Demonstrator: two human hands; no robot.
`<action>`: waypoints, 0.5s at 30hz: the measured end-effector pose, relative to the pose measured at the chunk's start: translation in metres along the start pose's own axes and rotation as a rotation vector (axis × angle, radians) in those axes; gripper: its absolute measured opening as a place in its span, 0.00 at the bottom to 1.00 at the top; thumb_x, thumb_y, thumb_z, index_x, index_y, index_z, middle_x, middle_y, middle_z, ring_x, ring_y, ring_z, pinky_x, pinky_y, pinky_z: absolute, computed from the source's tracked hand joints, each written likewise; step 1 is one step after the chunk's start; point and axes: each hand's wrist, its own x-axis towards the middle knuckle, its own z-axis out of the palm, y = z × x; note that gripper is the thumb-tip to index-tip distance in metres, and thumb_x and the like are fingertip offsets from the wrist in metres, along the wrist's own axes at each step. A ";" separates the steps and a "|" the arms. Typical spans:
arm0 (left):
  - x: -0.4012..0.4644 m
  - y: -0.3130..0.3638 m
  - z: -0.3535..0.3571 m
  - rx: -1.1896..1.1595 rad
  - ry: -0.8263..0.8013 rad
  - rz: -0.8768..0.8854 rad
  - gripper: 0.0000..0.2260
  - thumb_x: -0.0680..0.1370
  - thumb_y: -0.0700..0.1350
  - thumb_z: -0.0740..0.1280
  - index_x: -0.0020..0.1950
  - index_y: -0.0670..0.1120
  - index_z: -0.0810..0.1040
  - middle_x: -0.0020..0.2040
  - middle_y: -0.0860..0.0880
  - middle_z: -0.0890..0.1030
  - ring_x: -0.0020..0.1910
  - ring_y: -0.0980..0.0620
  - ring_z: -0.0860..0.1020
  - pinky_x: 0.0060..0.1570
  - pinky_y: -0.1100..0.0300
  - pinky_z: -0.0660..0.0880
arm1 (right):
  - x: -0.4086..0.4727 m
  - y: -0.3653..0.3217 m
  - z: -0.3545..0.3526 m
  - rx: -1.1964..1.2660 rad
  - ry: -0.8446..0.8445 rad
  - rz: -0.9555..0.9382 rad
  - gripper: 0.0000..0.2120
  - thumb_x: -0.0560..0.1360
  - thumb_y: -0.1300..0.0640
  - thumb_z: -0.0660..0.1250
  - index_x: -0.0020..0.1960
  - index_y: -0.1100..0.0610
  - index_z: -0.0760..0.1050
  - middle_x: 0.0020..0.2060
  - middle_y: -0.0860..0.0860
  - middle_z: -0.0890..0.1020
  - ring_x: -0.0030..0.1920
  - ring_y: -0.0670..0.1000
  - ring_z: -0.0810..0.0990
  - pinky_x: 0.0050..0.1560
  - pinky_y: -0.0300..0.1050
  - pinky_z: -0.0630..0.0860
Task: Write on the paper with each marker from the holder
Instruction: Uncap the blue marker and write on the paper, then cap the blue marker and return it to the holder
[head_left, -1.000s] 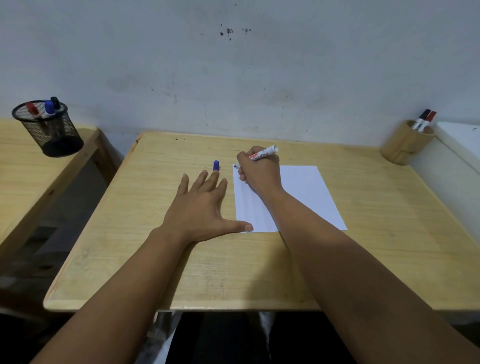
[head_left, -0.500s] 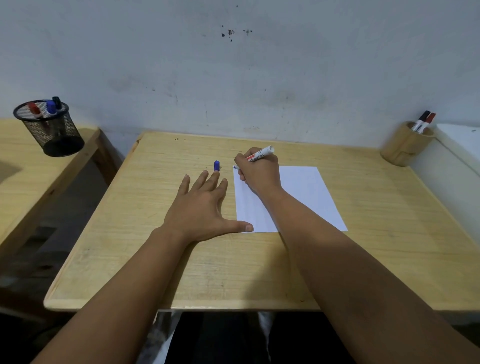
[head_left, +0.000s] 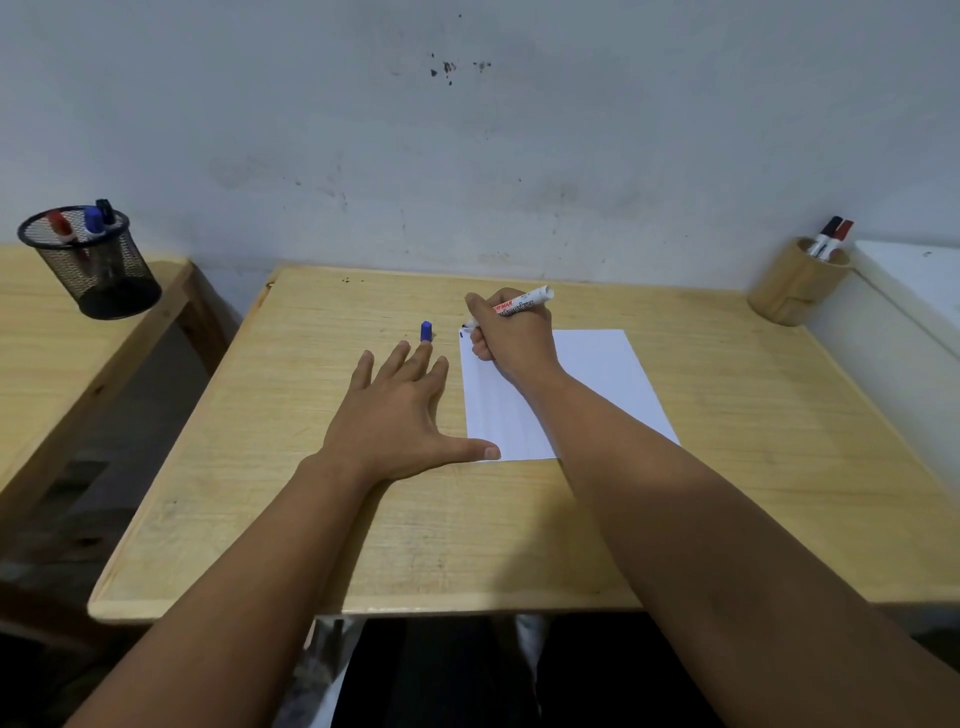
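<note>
A white sheet of paper (head_left: 592, 374) lies on the wooden desk (head_left: 519, 519). My right hand (head_left: 511, 340) grips a white marker (head_left: 522, 303), its tip touching the paper's far left corner. My left hand (head_left: 400, 415) rests flat on the desk with fingers spread, the thumb on the paper's near left corner. A blue marker cap (head_left: 426, 331) stands upright just beyond my left fingertips. A wooden holder (head_left: 792, 286) at the far right holds two markers, one black-capped and one red-capped (head_left: 831, 236).
A black mesh cup (head_left: 93, 265) with red, blue and black markers stands on a second wooden table (head_left: 31, 332) to the left, across a gap. A white surface (head_left: 914, 280) abuts the desk on the right. A wall rises behind.
The marker in my right hand has shifted slightly while its tip stays at the paper's far left corner. My left hand has not moved.
</note>
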 end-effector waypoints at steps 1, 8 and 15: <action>-0.001 -0.001 0.002 -0.051 0.012 -0.005 0.58 0.61 0.86 0.57 0.82 0.50 0.63 0.84 0.51 0.57 0.84 0.50 0.50 0.81 0.40 0.46 | -0.001 -0.001 0.001 0.029 -0.033 0.020 0.17 0.75 0.51 0.79 0.38 0.57 0.75 0.32 0.58 0.81 0.30 0.54 0.77 0.33 0.45 0.74; 0.020 -0.010 -0.005 -0.451 0.382 -0.243 0.25 0.81 0.53 0.68 0.78 0.51 0.70 0.72 0.50 0.73 0.68 0.51 0.75 0.57 0.57 0.70 | 0.001 -0.043 -0.016 -0.069 -0.048 -0.136 0.15 0.76 0.52 0.80 0.40 0.56 0.75 0.37 0.57 0.81 0.23 0.47 0.72 0.27 0.37 0.69; 0.064 -0.015 -0.008 -0.282 0.221 -0.311 0.14 0.83 0.52 0.65 0.67 0.52 0.82 0.64 0.51 0.82 0.63 0.47 0.79 0.55 0.52 0.76 | -0.016 -0.067 -0.040 0.018 -0.210 -0.007 0.15 0.87 0.62 0.62 0.70 0.51 0.79 0.59 0.53 0.88 0.54 0.55 0.91 0.55 0.54 0.87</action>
